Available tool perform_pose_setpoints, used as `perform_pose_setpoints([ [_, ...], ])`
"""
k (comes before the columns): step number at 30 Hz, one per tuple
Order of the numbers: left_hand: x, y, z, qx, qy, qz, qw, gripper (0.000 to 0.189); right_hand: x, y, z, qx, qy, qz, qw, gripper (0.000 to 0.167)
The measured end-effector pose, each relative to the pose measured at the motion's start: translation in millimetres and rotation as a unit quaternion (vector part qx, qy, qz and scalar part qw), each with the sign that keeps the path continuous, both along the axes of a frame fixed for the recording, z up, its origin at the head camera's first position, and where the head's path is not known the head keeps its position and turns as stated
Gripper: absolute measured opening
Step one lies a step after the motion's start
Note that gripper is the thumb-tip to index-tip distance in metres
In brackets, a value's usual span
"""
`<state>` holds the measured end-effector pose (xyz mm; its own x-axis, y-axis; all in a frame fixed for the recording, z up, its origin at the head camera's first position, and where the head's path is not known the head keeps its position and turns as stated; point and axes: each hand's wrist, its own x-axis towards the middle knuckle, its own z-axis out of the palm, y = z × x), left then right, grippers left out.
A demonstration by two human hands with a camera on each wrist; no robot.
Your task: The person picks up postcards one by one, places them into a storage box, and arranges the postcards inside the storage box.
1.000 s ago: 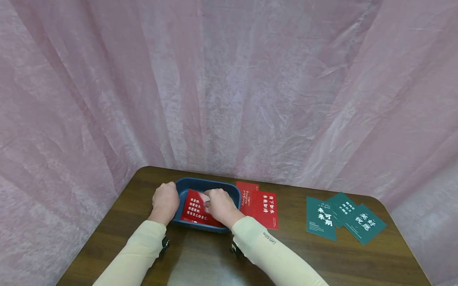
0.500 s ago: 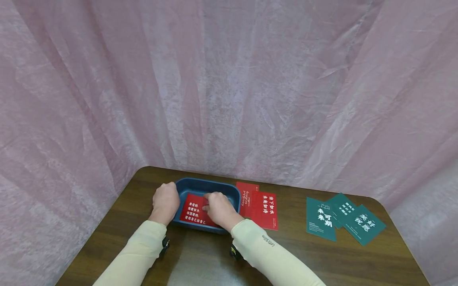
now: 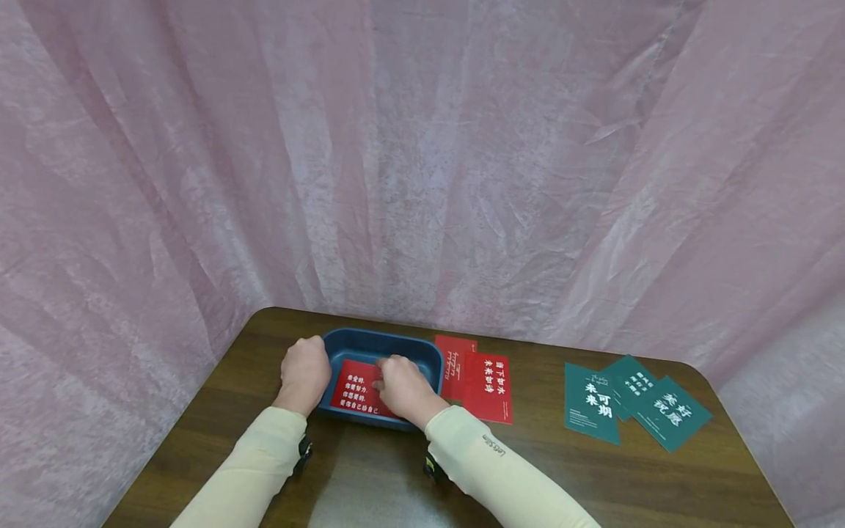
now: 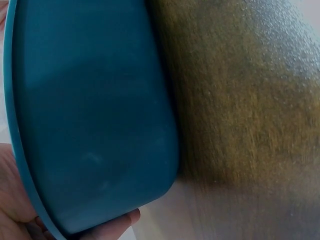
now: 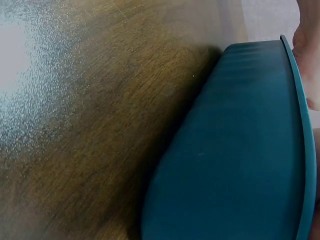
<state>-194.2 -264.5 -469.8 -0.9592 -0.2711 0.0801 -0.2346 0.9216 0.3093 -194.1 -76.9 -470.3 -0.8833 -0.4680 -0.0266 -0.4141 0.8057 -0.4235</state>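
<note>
A dark blue rectangular tray stands on the table, its outer wall seen close up in both wrist views. My left hand grips its left end, fingertips curled against the outside in the left wrist view. Inside lies a red card with white lettering, nearly flat. Over the card's right part is my right hand, index finger and thumb reaching left across it. The other fingers and the card's right edge are hidden under that hand, so I cannot tell whether it still pinches the card.
Two more red cards overlap just right of the tray, the nearer red card lying partly on the other red card. Several green cards lie at the table's right side. A pink curtain hangs behind the wooden table.
The red card in the tray has gone from tilted up at its top edge to nearly flat, and my right hand has shifted slightly. My left hand stays on the tray.
</note>
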Motion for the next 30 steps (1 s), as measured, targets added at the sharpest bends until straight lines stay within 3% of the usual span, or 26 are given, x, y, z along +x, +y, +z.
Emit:
perform_pose_setpoints([
  [13,1.1,1.7,2.2,-0.005,0.000,0.003,1.0000,0.025,3.1,2.4,0.9,0.004,0.020,0.020,0.9996,0.046],
  [20,0.2,1.4,-0.5,-0.003,-0.007,0.006,1.0000,0.028,6.9,12.0,9.3,-0.018,0.007,0.002,0.9998,0.053],
  [30,-1.3,-0.3,-2.3,0.000,-0.010,0.004,0.9999,0.028,-2.1,36.8,23.0,-0.032,0.050,-0.009,0.9982,0.057],
])
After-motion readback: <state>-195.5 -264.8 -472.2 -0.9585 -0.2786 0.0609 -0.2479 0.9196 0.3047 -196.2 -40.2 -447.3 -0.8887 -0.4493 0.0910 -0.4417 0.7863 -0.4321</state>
